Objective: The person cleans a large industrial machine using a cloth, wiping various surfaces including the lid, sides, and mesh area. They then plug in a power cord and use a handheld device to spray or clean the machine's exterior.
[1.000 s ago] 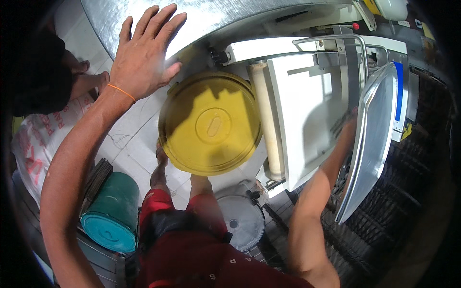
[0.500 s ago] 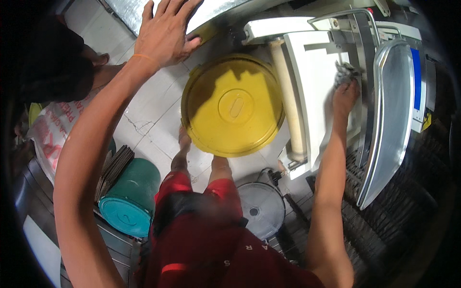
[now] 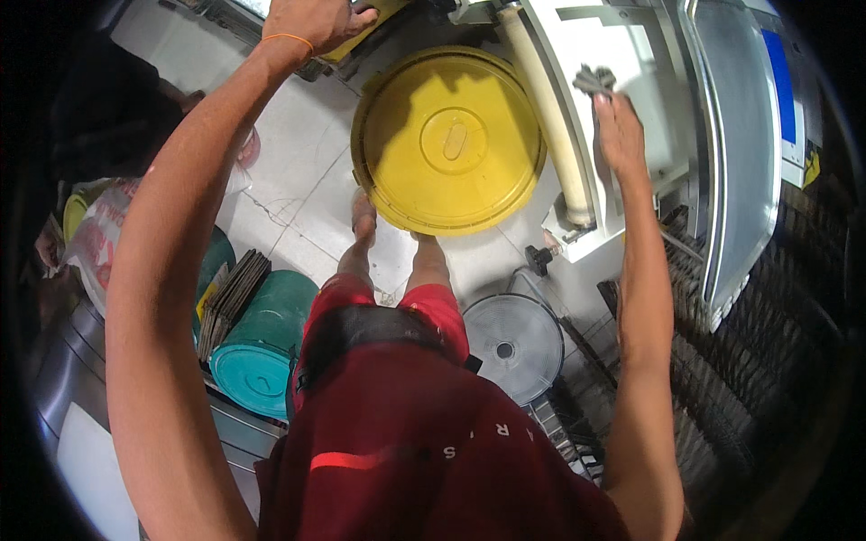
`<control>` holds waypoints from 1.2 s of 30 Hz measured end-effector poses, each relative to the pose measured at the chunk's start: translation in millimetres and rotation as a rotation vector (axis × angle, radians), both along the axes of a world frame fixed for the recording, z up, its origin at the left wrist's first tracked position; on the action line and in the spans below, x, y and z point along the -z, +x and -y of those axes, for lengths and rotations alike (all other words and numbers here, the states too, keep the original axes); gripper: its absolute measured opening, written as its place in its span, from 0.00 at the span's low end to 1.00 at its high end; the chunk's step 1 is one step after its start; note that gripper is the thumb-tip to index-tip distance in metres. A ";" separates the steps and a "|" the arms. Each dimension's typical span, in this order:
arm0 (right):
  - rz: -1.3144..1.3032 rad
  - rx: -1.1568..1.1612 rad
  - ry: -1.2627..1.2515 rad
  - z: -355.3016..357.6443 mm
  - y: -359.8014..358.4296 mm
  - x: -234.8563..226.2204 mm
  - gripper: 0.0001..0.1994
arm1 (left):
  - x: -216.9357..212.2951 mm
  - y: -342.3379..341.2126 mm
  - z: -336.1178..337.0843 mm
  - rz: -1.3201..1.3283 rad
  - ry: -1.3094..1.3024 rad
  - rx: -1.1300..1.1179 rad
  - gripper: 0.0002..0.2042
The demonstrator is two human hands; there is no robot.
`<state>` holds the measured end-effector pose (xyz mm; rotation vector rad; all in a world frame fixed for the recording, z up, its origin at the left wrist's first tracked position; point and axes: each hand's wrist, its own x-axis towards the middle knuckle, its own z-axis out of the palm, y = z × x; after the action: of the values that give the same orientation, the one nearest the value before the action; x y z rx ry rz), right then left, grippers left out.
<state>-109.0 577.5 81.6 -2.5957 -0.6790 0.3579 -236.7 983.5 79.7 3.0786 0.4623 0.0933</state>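
Observation:
My right hand (image 3: 621,135) is closed on a crumpled grey rag (image 3: 594,79). It holds the rag against the white panel (image 3: 577,54) of a machine with a long cream roller (image 3: 544,117) on its left side. My left hand (image 3: 311,20) is at the top edge of the view, beside a metal-topped surface with a yellowish edge (image 3: 365,34). Its thumb is stretched out to the right, and the other fingers are cut off by the frame. An orange band (image 3: 289,39) circles the left wrist.
A large round yellow lid (image 3: 451,194) is in front of my feet. To the right of the rag, a curved clear guard (image 3: 735,135) stands on the machine. Teal-lidded bin (image 3: 257,374), cardboard stack (image 3: 233,302) and a round grey fan-like object (image 3: 514,347) are nearby. Another person's dark-clothed leg (image 3: 113,108) is at left.
The view has shifted, so the lid and machine sit higher in it. My right hand has drawn the rag left across the white panel, toward the roller. The left hand's fingers have left the frame.

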 end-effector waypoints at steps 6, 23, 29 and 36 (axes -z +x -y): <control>-0.156 0.169 -0.457 62.1 -42.4 -39.7 0.23 | -6.7 -1.7 4.2 -0.025 0.005 -0.017 0.43; -0.293 0.940 0.592 39.8 -28.5 -35.9 0.42 | -7.6 -1.6 6.6 -0.010 0.069 -0.001 0.42; 0.193 0.315 0.349 13.7 -53.9 -64.2 0.22 | -2.0 -0.6 3.4 -0.020 0.095 0.010 0.43; 0.064 -0.306 0.168 8.4 -174.0 11.3 0.19 | -4.7 0.4 5.4 -0.008 0.067 0.017 0.44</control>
<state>-283.1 569.1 70.3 -2.3544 -1.0857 0.2967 -236.2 978.1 84.4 3.1491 0.4415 0.0989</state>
